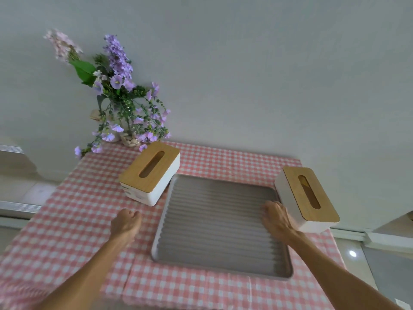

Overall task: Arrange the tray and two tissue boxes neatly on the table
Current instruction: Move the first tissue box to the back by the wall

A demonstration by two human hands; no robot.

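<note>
A grey ribbed tray (214,224) lies flat in the middle of the checked tablecloth (67,220). One white tissue box with a wooden slotted lid (149,173) stands at the tray's far left corner, turned at an angle and touching it. The second tissue box (307,198) stands along the tray's right side, near the table's right edge. My left hand (125,223) hovers over the cloth left of the tray, fingers curled, holding nothing. My right hand (276,217) rests over the tray's right rim beside the second box; whether it grips the rim is unclear.
A glass vase of purple flowers (125,113) stands at the table's far left corner against the grey wall (245,63). The table ends just right of the second box, with floor (357,253) beyond. Low furniture (15,157) sits to the left.
</note>
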